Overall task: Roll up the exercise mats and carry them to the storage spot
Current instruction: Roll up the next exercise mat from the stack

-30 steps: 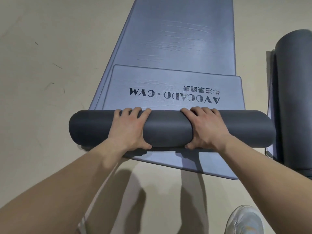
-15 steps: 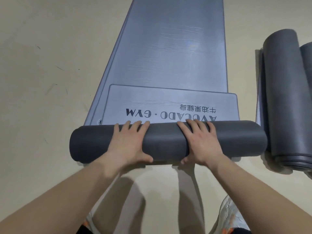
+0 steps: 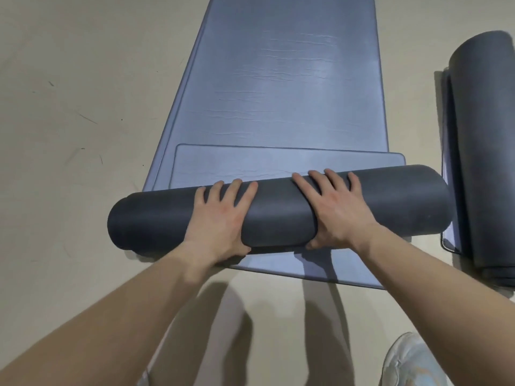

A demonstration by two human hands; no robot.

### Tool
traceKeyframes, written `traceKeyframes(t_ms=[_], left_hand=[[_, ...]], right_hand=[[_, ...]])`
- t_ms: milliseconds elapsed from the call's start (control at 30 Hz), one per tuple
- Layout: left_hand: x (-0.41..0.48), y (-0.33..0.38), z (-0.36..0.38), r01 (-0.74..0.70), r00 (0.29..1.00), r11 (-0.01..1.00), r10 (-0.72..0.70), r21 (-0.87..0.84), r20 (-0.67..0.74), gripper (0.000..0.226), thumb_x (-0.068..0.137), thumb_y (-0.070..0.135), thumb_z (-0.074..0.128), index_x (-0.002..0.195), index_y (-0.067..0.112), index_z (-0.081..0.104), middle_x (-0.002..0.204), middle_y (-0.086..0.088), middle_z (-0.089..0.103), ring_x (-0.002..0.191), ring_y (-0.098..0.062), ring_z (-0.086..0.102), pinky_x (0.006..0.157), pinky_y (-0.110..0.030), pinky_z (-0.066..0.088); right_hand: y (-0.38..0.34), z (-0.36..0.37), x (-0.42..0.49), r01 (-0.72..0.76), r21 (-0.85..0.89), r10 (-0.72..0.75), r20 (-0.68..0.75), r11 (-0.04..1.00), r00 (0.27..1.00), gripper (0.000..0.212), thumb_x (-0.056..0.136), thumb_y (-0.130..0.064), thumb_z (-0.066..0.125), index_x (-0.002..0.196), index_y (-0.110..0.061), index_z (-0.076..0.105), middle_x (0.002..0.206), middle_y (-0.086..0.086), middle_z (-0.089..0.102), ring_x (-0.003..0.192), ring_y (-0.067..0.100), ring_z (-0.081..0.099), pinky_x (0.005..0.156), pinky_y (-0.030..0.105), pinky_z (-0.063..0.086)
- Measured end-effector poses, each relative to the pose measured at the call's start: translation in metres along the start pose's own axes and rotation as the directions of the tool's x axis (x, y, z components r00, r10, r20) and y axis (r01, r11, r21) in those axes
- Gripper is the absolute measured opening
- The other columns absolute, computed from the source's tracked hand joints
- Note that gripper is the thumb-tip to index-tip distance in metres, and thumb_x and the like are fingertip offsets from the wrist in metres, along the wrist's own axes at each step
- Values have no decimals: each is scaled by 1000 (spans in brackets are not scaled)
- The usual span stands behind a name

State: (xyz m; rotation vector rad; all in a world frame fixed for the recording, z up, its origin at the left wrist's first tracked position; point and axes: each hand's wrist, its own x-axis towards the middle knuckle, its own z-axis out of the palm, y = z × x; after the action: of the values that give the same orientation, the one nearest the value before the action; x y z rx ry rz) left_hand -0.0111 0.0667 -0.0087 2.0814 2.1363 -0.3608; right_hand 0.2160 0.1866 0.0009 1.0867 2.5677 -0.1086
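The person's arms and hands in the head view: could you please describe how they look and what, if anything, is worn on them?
Both are bare. The left hand and right hand wear no gloves, and no rings show on the fingers in view. The left forearm and right forearm show no sleeves, and neither wrist carries a watch or band.

Under the left hand [image 3: 220, 218] and right hand [image 3: 335, 210], the cylindrical foam mat roll [image 3: 278, 215] is plain charcoal; beyond them the flat mat [image 3: 278, 93] is blue-grey, faintly wrinkle-lined.
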Motion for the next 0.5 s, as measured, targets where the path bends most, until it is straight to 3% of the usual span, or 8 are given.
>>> traceKeyframes(t_ms=[133, 300, 400, 500], left_hand=[[8, -9, -12, -28, 998, 998, 31, -57, 57, 129, 54, 76, 73, 155, 31, 7, 154, -3, 35, 131, -33, 45, 109, -51, 35], [-26, 3, -19, -101, 957, 989, 126, -107, 261, 129, 53, 76, 72, 154, 32, 6, 142, 0, 43, 117, -31, 52, 99, -47, 44], [-28, 0, -23, -119, 916, 981, 169, -155, 364, 131, 48, 75, 77, 153, 35, 8, 142, 4, 47, 116, -28, 55, 96, -44, 46], [-12, -4, -32, -83, 896, 976, 161, -200, 413, 136, 47, 75, 82, 156, 36, 10, 147, 4, 47, 127, -27, 52, 106, -49, 42]], right_hand=[[-1, -22, 7, 50, -31, -47, 89, 998, 995, 137, 40, -77, 79, 152, -39, 10, 146, 3, 38, 130, 34, 43, 106, 59, 34], [-13, -26, -28, 70, 91, -93, 282, 993, 955, 130, 45, -70, 83, 151, -40, 13, 145, -2, 40, 132, 30, 44, 110, 60, 32], [-27, -10, -70, 21, 102, -42, 205, 995, 978, 134, 52, -70, 82, 158, -31, 10, 161, -1, 27, 147, 30, 28, 117, 66, 19], [-35, 17, -95, -20, 5, 19, 56, 1000, 998, 147, 40, -66, 92, 159, -23, 19, 161, 11, 33, 146, 39, 33, 111, 70, 25]])
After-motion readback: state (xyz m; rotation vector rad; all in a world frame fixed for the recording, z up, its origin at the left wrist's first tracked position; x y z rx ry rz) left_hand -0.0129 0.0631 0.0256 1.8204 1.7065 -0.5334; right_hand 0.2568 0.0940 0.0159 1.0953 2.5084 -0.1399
